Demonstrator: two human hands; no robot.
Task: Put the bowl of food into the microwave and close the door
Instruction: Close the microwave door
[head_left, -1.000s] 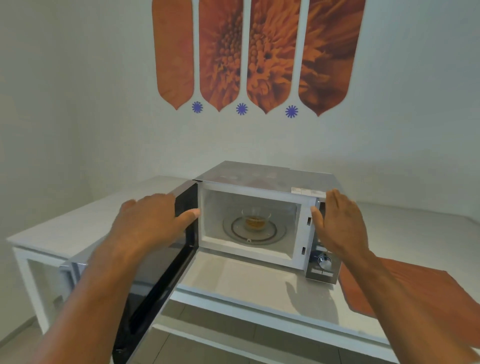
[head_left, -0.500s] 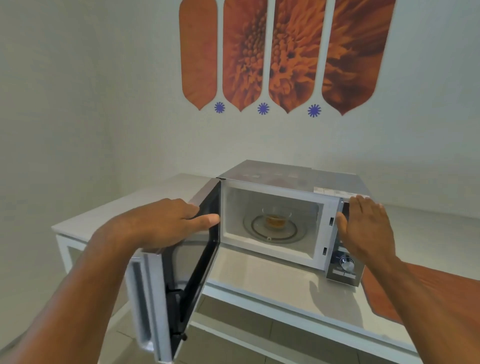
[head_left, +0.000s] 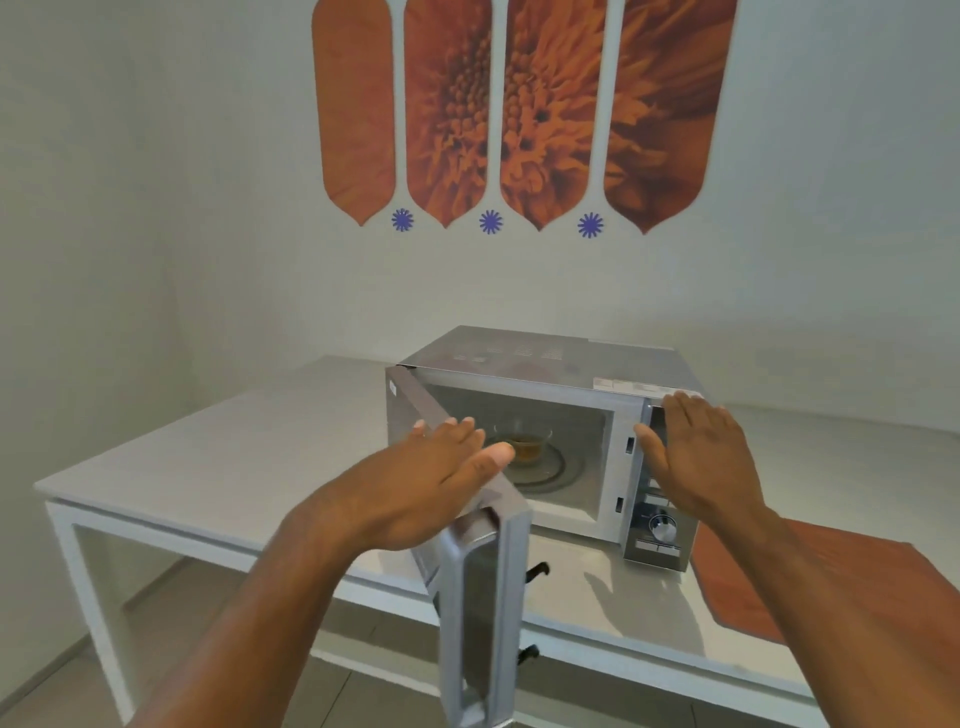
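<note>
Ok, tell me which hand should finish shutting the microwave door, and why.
Left. The left hand lies flat against the outside of the half-open door, well placed to push it shut. The right hand rests on the microwave at its control panel, apparently bracing it. The bowl is already inside.

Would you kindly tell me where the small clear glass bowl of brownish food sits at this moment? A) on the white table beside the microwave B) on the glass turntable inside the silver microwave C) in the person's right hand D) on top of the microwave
B: the clear glass bowl rests on the turntable inside the silver microwave, seen past the half-open door.
</note>
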